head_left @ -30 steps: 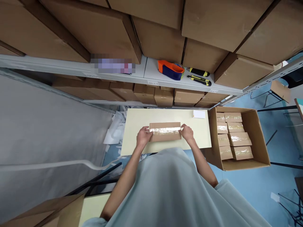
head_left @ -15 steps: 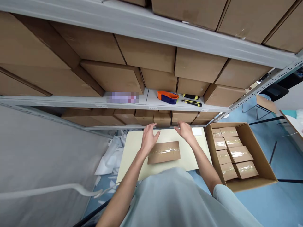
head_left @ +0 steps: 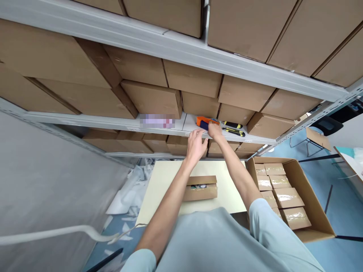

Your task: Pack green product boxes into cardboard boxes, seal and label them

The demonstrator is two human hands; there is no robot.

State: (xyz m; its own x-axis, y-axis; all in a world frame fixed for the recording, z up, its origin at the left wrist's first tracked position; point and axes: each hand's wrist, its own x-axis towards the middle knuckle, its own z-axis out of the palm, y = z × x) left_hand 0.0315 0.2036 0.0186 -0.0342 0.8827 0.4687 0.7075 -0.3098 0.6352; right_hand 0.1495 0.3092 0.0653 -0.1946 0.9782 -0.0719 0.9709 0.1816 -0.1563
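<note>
My right hand (head_left: 214, 130) reaches up to the shelf, its fingers closed around an orange and dark blue tape dispenser (head_left: 202, 123). Just below the dispenser's left end, my left hand (head_left: 195, 144) is held with its fingers stretched and thumb apart, holding nothing. A small cardboard box (head_left: 202, 192) lies on the cream table top (head_left: 167, 189) under my arms. Its top flaps stand slightly apart, and some contents show in the gap; I cannot make out what they are.
Two black and yellow utility knives (head_left: 234, 131) lie right of the dispenser. Cardboard boxes (head_left: 198, 79) fill the shelves above. A large open carton (head_left: 314, 204) with several taped boxes stands at right. White packing scraps (head_left: 124, 192) lie at left.
Both hands have moved up from around the box to the shelf, and the right has closed on the tape dispenser. The box's flaps, nearly together before, now gape. The view has shifted slightly.
</note>
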